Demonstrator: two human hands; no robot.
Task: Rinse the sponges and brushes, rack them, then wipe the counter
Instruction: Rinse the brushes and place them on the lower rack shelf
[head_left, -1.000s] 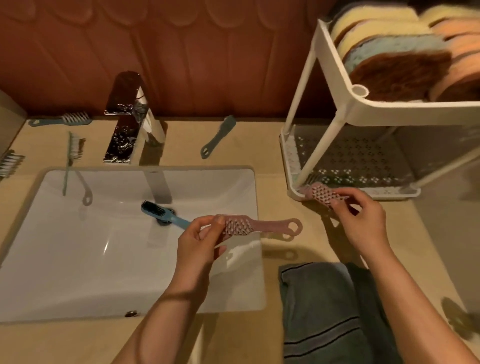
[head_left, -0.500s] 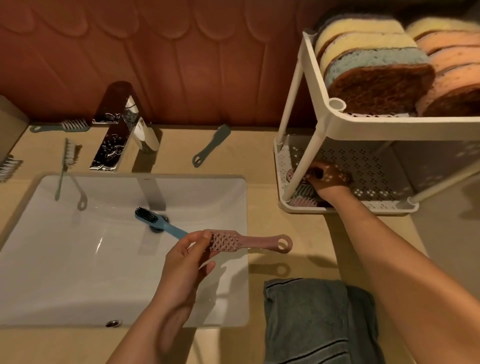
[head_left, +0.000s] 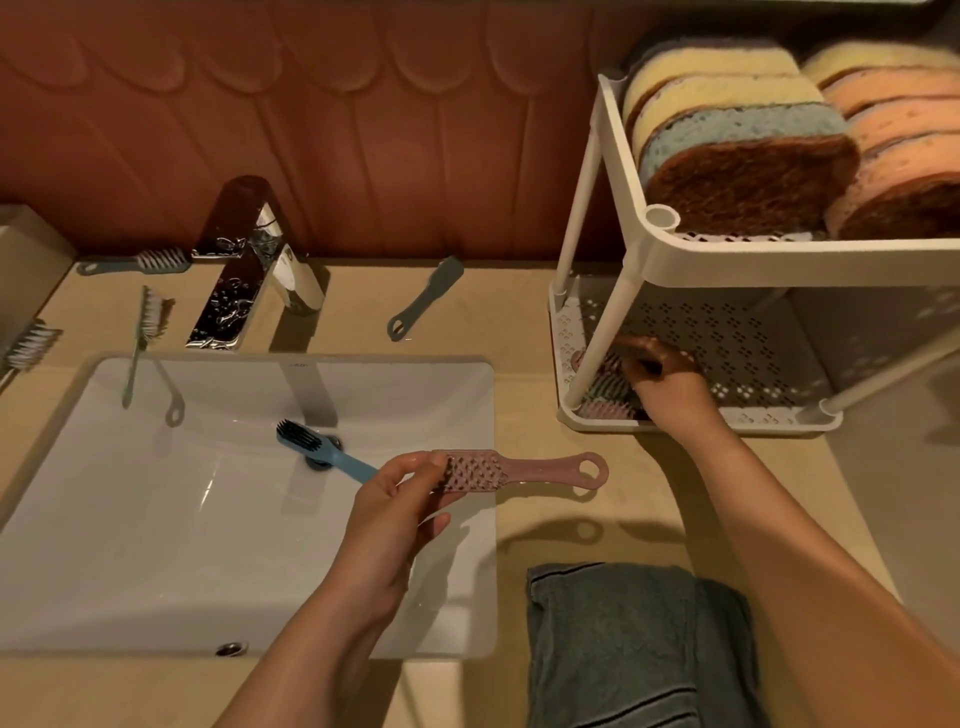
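Counter (head_left: 519, 322) is carrying a 2-tier rack (head_left: 779, 260). Left hand (head_left: 400, 499) is pinching the pink brush (head_left: 519, 470); right hand (head_left: 665, 379) is sitting in the lower tier, grip unclear.

The sink (head_left: 156, 519) is set in the counter (head_left: 514, 322), the tap (head_left: 244, 291) behind it. One brush (head_left: 322, 449) lies in the sink. Three brushes (head_left: 149, 312) lie left of the tap, another brush (head_left: 423, 299) right of it. The rack (head_left: 582, 197) stands right of the sink, with sponges (head_left: 743, 156) on its upper shelf (head_left: 831, 254). The right hand (head_left: 670, 379) reaches into the lower shelf (head_left: 753, 343), at brushes (head_left: 605, 408) in its front left corner. The left hand (head_left: 395, 509) holds a brush (head_left: 519, 470) over the sink's right edge. A towel (head_left: 623, 639) lies in front of the rack.
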